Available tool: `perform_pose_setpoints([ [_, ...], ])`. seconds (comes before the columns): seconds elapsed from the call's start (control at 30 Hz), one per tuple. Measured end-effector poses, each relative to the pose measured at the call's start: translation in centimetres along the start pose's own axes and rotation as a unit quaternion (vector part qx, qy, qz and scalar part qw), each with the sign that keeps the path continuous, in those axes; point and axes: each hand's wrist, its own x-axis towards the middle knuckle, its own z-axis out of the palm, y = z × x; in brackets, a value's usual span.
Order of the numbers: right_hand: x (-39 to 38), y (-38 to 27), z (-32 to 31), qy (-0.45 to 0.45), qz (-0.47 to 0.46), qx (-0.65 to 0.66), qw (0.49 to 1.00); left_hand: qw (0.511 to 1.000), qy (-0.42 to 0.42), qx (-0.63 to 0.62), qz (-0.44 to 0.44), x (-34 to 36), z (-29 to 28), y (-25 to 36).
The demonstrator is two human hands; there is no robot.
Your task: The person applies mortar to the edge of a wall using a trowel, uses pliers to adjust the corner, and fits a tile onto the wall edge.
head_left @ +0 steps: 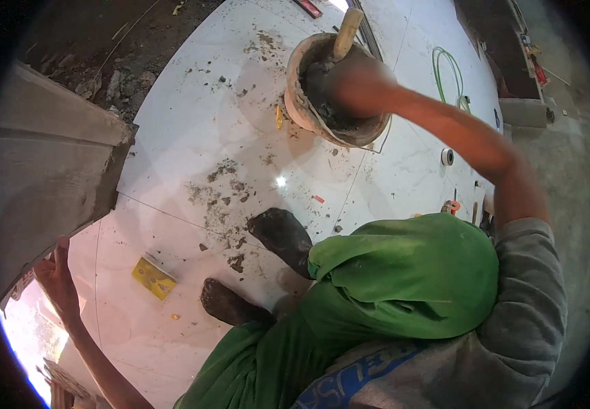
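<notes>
My right arm reaches to the far side, and my right hand point(360, 87) is inside a round bucket point(298, 108) crusted with mortar. The hand is smeared by motion, so I cannot make out its fingers or what they hold. Wet grey mortar point(317, 85) lies in the bucket. A wooden handle point(347, 34) slants up from it beside my hand; its lower end is hidden. At the left, my left hand point(56, 276) has its fingers bent against the lower edge of a grey cement-covered block point(49, 157), gripping that edge.
Mortar crumbs point(223, 191) lie scattered over white floor tiles point(172, 136). A yellow block point(153, 278) sits near my feet. Green tubing point(448, 75), a small roll point(447, 157) and several tools are at the right. Rubble point(121, 85) borders the tiles at the far left.
</notes>
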Motion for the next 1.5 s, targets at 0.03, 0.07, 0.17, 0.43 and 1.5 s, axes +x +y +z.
perform_pose_setpoints([
  [0.03, 0.4, -0.9, 0.2, 0.018, 0.015, -0.005, 1.0, 1.0, -0.002, 0.001, -0.001, 0.1, -0.1, 0.0],
  [0.07, 0.4, -0.8, -0.1, 0.017, 0.014, -0.002, 1.0, 0.998, -0.011, 0.054, -0.018, 0.3, -0.3, -0.1],
  [0.17, 0.7, -0.5, -2.6, -0.053, -0.008, 0.035, 0.998, 0.997, -0.02, 0.067, -0.015, 0.0, 0.0, 0.2],
  [0.43, 1.1, -0.4, -0.1, -0.077, -0.01, 0.076, 0.994, 0.999, -0.027, -0.03, -0.032, 0.1, -0.2, -1.0],
  [1.5, 6.8, -17.6, -7.2, 0.223, 0.024, 0.595, 0.772, 0.998, -0.041, 0.055, 0.012, 0.1, 0.7, 2.5],
])
